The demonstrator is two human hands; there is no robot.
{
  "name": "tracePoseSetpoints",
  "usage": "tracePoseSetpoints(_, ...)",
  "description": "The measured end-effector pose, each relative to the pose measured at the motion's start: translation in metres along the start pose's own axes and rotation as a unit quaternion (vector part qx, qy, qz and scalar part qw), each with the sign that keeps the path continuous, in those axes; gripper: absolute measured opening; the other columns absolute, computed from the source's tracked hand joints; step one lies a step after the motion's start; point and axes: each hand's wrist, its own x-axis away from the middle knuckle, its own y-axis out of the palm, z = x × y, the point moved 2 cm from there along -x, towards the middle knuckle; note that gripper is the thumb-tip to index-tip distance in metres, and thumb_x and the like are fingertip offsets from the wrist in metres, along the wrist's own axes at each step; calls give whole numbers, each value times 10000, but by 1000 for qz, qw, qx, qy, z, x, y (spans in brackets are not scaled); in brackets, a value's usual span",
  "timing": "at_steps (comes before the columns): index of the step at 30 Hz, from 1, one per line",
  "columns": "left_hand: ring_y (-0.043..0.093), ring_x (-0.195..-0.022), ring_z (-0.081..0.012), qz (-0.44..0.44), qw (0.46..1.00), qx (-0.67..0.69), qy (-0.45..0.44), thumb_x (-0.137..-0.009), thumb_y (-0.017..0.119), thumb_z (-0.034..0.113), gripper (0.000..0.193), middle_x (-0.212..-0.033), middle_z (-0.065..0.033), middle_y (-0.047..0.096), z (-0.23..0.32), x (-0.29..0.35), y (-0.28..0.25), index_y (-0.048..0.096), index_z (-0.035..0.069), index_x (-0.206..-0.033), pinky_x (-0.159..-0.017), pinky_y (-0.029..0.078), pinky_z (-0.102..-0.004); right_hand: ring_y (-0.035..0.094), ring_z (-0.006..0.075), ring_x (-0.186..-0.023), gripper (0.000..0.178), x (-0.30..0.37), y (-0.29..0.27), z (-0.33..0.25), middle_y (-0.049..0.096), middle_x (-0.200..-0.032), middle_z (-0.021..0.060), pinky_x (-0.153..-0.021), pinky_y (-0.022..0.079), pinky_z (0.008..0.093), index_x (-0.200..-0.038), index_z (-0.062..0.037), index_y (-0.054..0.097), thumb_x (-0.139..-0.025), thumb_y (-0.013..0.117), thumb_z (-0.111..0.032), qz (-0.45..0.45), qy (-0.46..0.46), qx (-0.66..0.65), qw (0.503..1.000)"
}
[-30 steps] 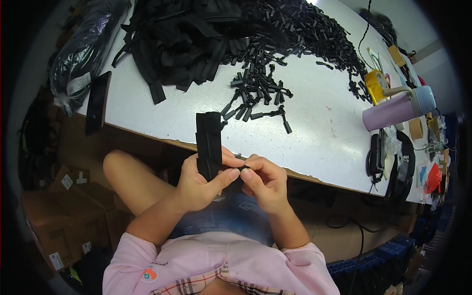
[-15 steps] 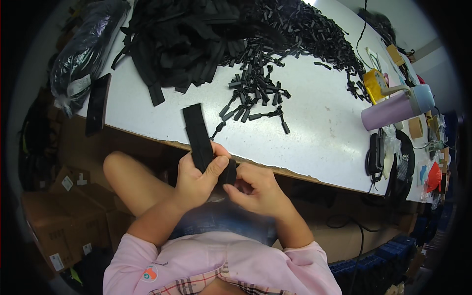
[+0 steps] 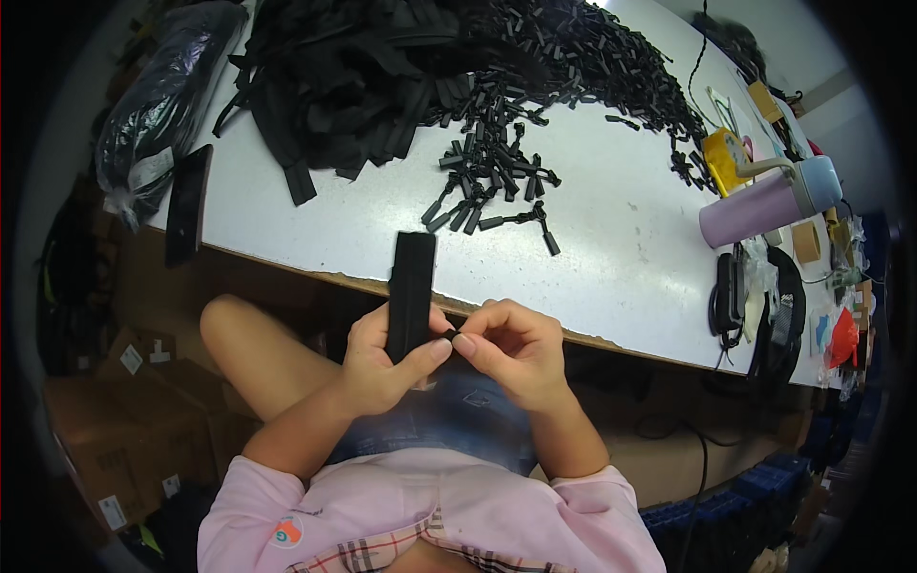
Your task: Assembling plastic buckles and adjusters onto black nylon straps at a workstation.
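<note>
My left hand [image 3: 379, 360] is closed around a flat black zipper strip [image 3: 413, 286] with a line down its middle. One end of that strip stands up past my fingers, over the table's front edge. Close beside it, my right hand [image 3: 516, 353] pinches with thumb and forefinger at a small black bit [image 3: 452, 334], where both thumb tips nearly meet. Whether this bit is the strip's other end or a slider cannot be made out. Black zipper sliders with long pulls [image 3: 497, 177] lie loose on the table beyond my hands.
A heap of black strips [image 3: 353, 86] covers the far left of the white table [image 3: 611, 277], with a large slider pile [image 3: 592, 57] behind. A phone-like black slab [image 3: 188, 205] and a plastic-wrapped bundle [image 3: 167, 105] lie left. A lilac bottle [image 3: 755, 208] lies right; cartons [image 3: 134, 435] stand below left.
The zipper strip has swung from leaning left to nearly upright and sits lower and further right. My right hand has risen slightly, its fingertips now meeting my left thumb.
</note>
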Motion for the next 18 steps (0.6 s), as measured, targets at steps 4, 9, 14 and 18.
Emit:
tracePoseSetpoints(4,504,-553,-82,4,999,12,44,-756,580,12,107,-725,-45,531,0,2,-4,538,28,-854,-473,402,-193,401,1,-539,51,0,5,5,511,-654,-13,-468,329,141,-758,5,534,-782,557,-33,-20,-4,-2,1000)
tracePoseSetpoints(9,524,-609,-147,-6,873,-325,364,-747,596,19,154,-705,-73,524,12,0,2,533,15,-887,-556,448,-233,440,28,-546,80,-1,2,16,509,-656,-9,-453,340,164,-832,8,541,-766,564,-31,-42,168,-216,961)
tracePoseSetpoints(14,554,-613,-148,30,989,137,-54,-835,508,142,209,-713,-99,530,-11,-4,-10,460,-28,-946,-593,515,-285,497,232,-614,254,-36,-13,-7,507,-774,98,-500,427,305,-936,-23,558,-685,549,6,144,-243,552,784)
tracePoseSetpoints(18,545,-653,-131,-11,977,183,-113,-829,517,155,207,-716,-76,525,-10,-7,-8,473,-10,-944,-561,471,-252,479,235,-703,227,-54,-43,-10,497,-820,97,-571,423,308,-863,7,558,-642,524,47,161,-212,710,652)
